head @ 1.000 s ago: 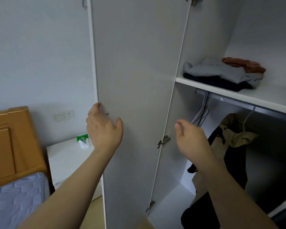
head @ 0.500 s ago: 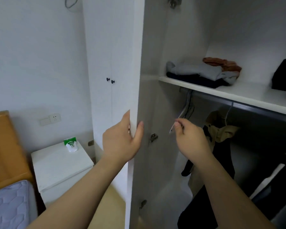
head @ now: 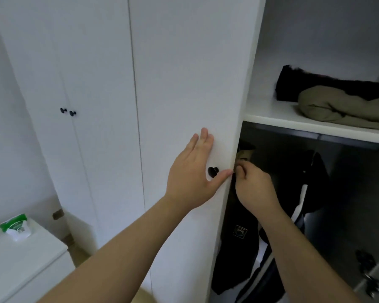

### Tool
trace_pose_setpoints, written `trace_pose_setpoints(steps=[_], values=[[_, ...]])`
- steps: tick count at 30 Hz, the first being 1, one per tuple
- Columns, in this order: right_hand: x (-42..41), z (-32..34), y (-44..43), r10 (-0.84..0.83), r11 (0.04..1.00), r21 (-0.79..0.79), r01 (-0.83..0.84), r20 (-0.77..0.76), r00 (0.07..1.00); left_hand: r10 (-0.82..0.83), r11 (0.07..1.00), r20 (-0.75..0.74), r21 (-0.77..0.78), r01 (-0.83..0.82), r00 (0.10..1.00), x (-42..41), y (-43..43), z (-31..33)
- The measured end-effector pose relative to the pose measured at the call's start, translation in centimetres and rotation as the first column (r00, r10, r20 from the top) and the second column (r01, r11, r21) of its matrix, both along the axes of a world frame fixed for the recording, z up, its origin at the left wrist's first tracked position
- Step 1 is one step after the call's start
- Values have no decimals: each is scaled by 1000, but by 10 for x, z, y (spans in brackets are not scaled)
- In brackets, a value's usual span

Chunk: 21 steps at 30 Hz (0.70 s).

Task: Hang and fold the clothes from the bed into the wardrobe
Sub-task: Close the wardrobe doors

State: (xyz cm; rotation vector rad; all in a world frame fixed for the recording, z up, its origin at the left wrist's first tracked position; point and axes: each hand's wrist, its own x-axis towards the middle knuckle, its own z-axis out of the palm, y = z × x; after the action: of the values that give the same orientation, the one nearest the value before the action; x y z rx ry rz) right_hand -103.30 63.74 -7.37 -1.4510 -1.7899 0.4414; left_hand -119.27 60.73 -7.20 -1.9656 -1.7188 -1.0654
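Observation:
My left hand (head: 195, 176) lies flat and open against the outside of the white wardrobe door (head: 184, 84), with its thumb beside the black knob (head: 212, 171). At the door's free edge my right hand (head: 254, 186) has its fingers curled shut, and nothing shows in them. The door stands almost closed. Behind it, dark jackets (head: 293, 182) hang under the shelf (head: 282, 121). A folded olive garment (head: 337, 106) and a black one (head: 315, 84) lie on that shelf.
Two more white doors with black knobs (head: 68, 111) are shut to the left. A white nightstand (head: 26, 259) with a green-and-white packet (head: 15, 228) stands at the lower left. Another open door's hinge (head: 368, 278) shows at the lower right.
The door has swung from wide open to nearly closed. My left hand went from its edge to flat on the outer face. The view has turned right, hiding the left clothes pile.

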Motion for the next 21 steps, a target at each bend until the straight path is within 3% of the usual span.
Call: trace_pose_setpoints(steps=[6, 21], values=[[26, -3, 5, -174, 985, -17, 174, 2, 985, -74, 997, -27, -40, 73, 997, 16, 38, -11], [35, -9, -6, -324, 946, -37, 323, -40, 945, -32, 994, -189, -112, 11, 981, 29, 88, -12]])
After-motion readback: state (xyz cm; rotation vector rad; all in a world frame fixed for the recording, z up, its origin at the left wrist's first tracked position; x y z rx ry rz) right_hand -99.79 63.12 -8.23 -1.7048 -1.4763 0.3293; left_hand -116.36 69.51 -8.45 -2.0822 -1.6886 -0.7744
